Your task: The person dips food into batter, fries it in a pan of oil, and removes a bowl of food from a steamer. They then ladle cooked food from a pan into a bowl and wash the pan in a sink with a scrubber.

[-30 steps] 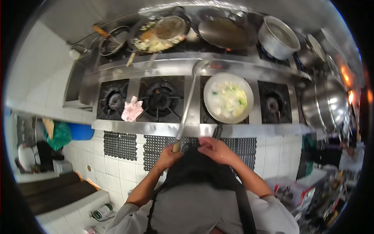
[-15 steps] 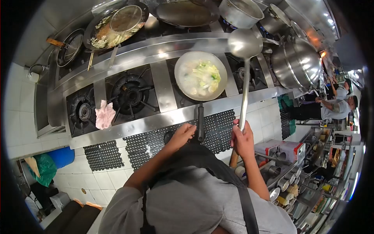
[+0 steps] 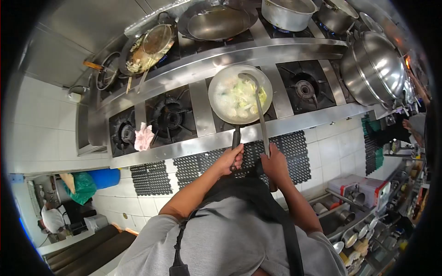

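A light-coloured frying pan (image 3: 216, 102) sits on a front burner of the stove, holding pale green vegetables (image 3: 244, 94) in cloudy, bubbling liquid. My left hand (image 3: 231, 159) is wrapped round the pan's black handle (image 3: 236, 137). In my right hand (image 3: 275, 164) is the long metal handle of a ladle (image 3: 260, 112), which slants up and away from me. The ladle's bowl dips into the pan's far side, among the food, and is partly hidden by liquid.
A pink cloth (image 3: 144, 136) lies by the left front burner. Along the back stand a wok (image 3: 216, 23), a strainer (image 3: 157, 39) over a pan of food, and a pot (image 3: 289, 16) above a blue flame. Large metal bowls (image 3: 373, 69) lean at the right.
My left hand has closed round the pan handle. The ladle has come down from above the right burner into the pan, and my right hand has moved left with it.
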Available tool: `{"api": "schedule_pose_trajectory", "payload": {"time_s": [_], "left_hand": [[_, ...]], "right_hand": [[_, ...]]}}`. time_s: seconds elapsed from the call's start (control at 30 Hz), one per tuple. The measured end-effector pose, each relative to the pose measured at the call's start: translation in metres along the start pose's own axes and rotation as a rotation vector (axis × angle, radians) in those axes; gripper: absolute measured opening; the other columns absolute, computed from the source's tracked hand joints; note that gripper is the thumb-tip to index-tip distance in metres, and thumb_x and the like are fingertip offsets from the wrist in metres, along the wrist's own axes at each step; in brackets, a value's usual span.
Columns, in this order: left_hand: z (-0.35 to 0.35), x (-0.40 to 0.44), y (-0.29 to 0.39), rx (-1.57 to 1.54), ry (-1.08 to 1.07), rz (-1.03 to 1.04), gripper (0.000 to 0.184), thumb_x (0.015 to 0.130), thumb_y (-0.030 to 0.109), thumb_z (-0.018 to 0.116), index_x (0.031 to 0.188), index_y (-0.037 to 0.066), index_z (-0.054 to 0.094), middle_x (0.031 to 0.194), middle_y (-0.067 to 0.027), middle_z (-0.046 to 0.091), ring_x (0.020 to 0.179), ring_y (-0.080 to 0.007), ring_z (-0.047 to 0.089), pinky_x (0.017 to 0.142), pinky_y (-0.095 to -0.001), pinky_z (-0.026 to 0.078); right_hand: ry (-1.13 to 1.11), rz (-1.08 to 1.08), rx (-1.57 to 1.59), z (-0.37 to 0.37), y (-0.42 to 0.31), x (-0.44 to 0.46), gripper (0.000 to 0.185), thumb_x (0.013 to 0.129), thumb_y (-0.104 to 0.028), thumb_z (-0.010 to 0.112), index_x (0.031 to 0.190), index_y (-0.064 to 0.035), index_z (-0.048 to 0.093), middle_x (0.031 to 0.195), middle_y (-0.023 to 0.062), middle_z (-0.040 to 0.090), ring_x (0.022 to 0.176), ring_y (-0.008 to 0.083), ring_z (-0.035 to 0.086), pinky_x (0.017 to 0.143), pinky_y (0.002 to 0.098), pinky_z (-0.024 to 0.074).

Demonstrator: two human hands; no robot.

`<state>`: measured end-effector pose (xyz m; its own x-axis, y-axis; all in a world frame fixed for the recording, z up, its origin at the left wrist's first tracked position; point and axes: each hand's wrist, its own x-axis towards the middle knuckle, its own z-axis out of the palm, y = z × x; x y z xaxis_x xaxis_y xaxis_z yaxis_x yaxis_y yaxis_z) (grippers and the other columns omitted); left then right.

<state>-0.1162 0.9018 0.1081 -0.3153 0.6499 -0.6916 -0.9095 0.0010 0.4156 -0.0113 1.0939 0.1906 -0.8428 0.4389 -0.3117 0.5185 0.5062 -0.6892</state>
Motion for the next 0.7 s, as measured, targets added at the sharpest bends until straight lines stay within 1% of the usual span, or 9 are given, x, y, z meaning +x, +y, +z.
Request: {"api": "schedule_pose_trajectory", "payload": {"time_s": [0.07,0.2,0.33,0.43,0.47,0.53,0.57,0.67,0.7], "left_hand": [[-0.002,0.000,0.001,0.022,0.029,-0.010,0.038,0.104,0.050,0.061,0.094,0.014,0.053,0.060,0.0052,0.041,0.046,-0.0089,0.039,0.044,-0.0266,0.035],[0.001,-0.008,0.011,0.083,0.068,-0.055,0.035,0.107,0.047,0.057,0.095,0.014,0.053,0.061,0.0055,0.039,0.047,-0.0093,0.038,0.045,-0.0265,0.035],[-0.007,-0.020,0.027,0.161,0.055,-0.070,0.036,0.106,0.047,0.059,0.098,0.012,0.055,0.065,0.0040,0.044,0.051,-0.0112,0.043,0.047,-0.0265,0.037],[-0.004,-0.025,0.042,0.186,0.116,-0.097,0.035,0.105,0.045,0.061,0.109,0.010,0.059,0.070,0.0031,0.051,0.054,-0.0131,0.050,0.049,-0.0270,0.041],[-0.004,-0.025,0.047,0.177,0.138,-0.114,0.035,0.105,0.044,0.062,0.111,0.010,0.059,0.071,0.0031,0.051,0.055,-0.0135,0.052,0.049,-0.0273,0.041],[-0.017,-0.020,0.050,0.153,0.019,-0.132,0.034,0.105,0.042,0.062,0.113,0.010,0.060,0.071,0.0037,0.051,0.057,-0.0131,0.053,0.051,-0.0278,0.043],[-0.025,-0.018,0.048,0.142,-0.050,-0.131,0.033,0.105,0.042,0.062,0.112,0.010,0.060,0.071,0.0040,0.051,0.057,-0.0128,0.052,0.050,-0.0281,0.042],[-0.040,-0.013,0.045,0.058,-0.132,-0.148,0.031,0.105,0.043,0.061,0.100,0.013,0.057,0.065,0.0054,0.043,0.050,-0.0108,0.044,0.048,-0.0294,0.039],[-0.046,-0.011,0.046,0.060,-0.131,-0.164,0.032,0.105,0.043,0.062,0.097,0.013,0.055,0.063,0.0054,0.042,0.049,-0.0104,0.043,0.049,-0.0292,0.040]], "right_hand": [[-0.268,0.127,0.387,-0.014,-0.007,0.005,0.035,0.095,-0.018,0.067,0.121,0.0031,0.058,0.074,0.0127,0.065,0.070,0.0225,0.071,0.057,0.0394,0.0545],[-0.508,0.364,1.126,-0.026,-0.005,0.013,0.029,0.098,-0.017,0.066,0.121,-0.0014,0.061,0.077,0.0015,0.058,0.060,0.0119,0.057,0.051,0.0287,0.0486],[-0.614,0.435,1.324,-0.037,-0.007,0.013,0.029,0.100,-0.019,0.066,0.122,-0.0019,0.062,0.079,0.0004,0.057,0.062,0.0111,0.055,0.053,0.0267,0.0467],[-0.584,0.409,1.305,-0.037,-0.007,0.010,0.033,0.099,-0.019,0.067,0.125,0.0008,0.061,0.078,0.0008,0.057,0.063,0.0110,0.057,0.053,0.0270,0.0468],[-0.542,0.380,1.187,-0.036,-0.008,0.007,0.034,0.099,-0.018,0.067,0.126,0.0005,0.060,0.077,0.0004,0.056,0.062,0.0102,0.056,0.053,0.0266,0.0466],[-0.456,0.328,0.947,-0.033,-0.012,0.000,0.035,0.099,-0.017,0.066,0.128,0.0001,0.060,0.076,-0.0004,0.055,0.060,0.0085,0.055,0.053,0.0258,0.0462],[-0.412,0.266,0.762,-0.030,-0.007,-0.004,0.044,0.095,-0.018,0.069,0.131,0.0048,0.059,0.079,0.0094,0.066,0.065,0.0197,0.066,0.059,0.0332,0.0532],[0.107,-0.117,-0.007,-0.006,-0.014,-0.030,0.045,0.093,-0.014,0.069,0.131,0.0067,0.057,0.090,0.0227,0.071,0.077,0.0402,0.072,0.067,0.0440,0.0559],[0.043,0.070,0.037,-0.010,-0.028,-0.037,0.048,0.090,-0.013,0.070,0.133,0.0039,0.057,0.101,0.0316,0.070,0.095,0.0496,0.069,0.077,0.0493,0.0557]]}}
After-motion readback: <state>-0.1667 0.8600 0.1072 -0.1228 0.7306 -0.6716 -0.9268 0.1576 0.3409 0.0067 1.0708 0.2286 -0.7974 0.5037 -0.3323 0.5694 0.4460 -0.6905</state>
